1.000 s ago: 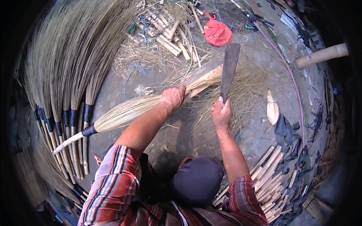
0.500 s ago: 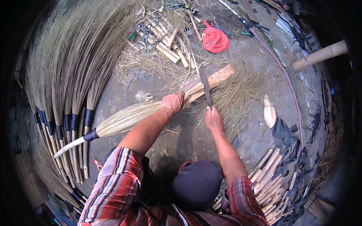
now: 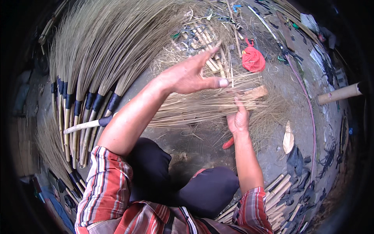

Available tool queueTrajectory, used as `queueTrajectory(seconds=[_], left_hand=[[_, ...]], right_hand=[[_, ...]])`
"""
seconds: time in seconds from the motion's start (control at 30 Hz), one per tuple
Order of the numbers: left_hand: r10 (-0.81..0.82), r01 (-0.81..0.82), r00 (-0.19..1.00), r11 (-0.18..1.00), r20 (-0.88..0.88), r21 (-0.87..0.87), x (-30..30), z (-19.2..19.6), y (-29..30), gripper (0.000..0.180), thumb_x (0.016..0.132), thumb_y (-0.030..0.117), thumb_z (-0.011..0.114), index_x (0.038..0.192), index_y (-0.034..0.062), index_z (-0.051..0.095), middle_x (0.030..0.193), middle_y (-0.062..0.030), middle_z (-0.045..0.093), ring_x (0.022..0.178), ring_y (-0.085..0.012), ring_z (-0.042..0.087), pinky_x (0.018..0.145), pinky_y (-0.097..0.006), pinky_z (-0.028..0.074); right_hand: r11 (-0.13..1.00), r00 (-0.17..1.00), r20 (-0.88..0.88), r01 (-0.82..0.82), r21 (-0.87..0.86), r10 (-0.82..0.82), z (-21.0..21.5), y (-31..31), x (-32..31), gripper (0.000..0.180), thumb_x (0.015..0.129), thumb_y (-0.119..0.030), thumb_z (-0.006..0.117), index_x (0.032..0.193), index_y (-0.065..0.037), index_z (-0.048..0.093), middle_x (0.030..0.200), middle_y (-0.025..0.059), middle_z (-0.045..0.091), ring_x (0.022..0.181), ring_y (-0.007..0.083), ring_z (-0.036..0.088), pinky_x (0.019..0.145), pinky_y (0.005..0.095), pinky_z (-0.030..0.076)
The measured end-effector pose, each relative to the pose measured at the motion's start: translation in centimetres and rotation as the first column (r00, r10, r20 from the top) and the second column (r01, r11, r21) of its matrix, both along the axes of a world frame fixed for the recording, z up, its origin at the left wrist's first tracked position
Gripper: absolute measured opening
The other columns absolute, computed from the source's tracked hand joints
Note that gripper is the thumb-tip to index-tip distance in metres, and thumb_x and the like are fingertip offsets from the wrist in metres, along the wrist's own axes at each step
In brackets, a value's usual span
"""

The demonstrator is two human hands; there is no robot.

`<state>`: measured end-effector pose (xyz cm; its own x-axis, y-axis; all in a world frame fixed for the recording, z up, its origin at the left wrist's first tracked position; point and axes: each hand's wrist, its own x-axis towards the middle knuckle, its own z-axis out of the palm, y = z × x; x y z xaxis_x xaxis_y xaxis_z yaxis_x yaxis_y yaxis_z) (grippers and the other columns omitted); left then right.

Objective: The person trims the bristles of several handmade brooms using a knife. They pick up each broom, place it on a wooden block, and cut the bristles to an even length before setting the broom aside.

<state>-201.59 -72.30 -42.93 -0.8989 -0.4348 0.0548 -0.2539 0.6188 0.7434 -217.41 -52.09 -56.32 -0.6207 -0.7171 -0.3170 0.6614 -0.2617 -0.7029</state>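
A grass broom lies across in front of me, its pale handle (image 3: pixel 82 126) at left and its bristles (image 3: pixel 187 108) fanned out toward the right. My left hand (image 3: pixel 189 74) is raised over the bristles, open, with the thumb stretched away from the fingers. At the near side of the bristle ends is my right hand (image 3: pixel 238 120), palm turned up and thumb apart; its other fingers are partly hidden by the bristles. Under the bristle ends a wooden block (image 3: pixel 257 92) shows. Just below my right hand lies a red-orange handle-like piece (image 3: pixel 228 143); the rest of it is hidden.
Several finished brooms (image 3: pixel 89 58) stand fanned at the left. Cut bamboo pieces (image 3: pixel 206 37) and a red bag (image 3: pixel 253 58) lie at the far side. Bamboo sticks (image 3: pixel 278 191) are piled near right, and a thick bamboo pole (image 3: pixel 339 93) juts in from the right.
My left hand has let go of the bristles and risen, opening. The knife has left my right hand, which now sits at the bristle ends. The bristles have spread wider; the view has shifted.
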Motion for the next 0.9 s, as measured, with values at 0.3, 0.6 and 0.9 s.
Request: queueTrajectory(seconds=[0.3,0.6,0.9], left_hand=[[0.322,-0.185,0.578,0.947,0.75,-0.264,34.4,-8.0,-4.5,0.128,0.056,0.053,0.097,0.159,0.0136,0.033,0.153,-0.0185,0.048,0.143,-0.0381,0.045,0.12,-0.061,0.031],[0.653,-0.506,0.716,0.728,0.245,-0.462,37.8,-8.5,-1.2,0.034,0.074,0.022,0.079,0.102,0.0108,0.062,0.096,-0.0156,0.068,0.095,-0.0408,0.068,0.081,-0.052,0.055],[0.964,-0.571,-0.246,-0.225,-0.097,-0.79,61.2,10.0,6.2,0.056,0.08,0.033,0.082,0.124,0.0065,0.061,0.124,-0.0229,0.066,0.112,-0.0425,0.065,0.094,-0.05,0.053]], right_hand=[[0.995,0.995,0.004,-0.104,0.009,0.104,1.0,-1.9,-2.0,0.048,0.098,-0.021,0.063,0.142,-0.004,0.052,0.139,0.0135,0.062,0.13,0.0308,0.057,0.113,0.051,0.044],[0.975,0.981,-0.171,0.123,0.184,-0.092,1.1,-3.0,-5.8,0.098,0.098,-0.071,0.048,0.159,0.001,0.023,0.162,0.0228,0.032,0.147,0.0381,0.037,0.121,0.0534,0.037],[0.692,0.643,-0.753,0.482,0.537,0.136,-4.9,5.3,-11.9,0.085,0.098,-0.066,0.055,0.143,0.007,0.054,0.14,0.0268,0.059,0.127,0.0365,0.06,0.106,0.0459,0.049]])
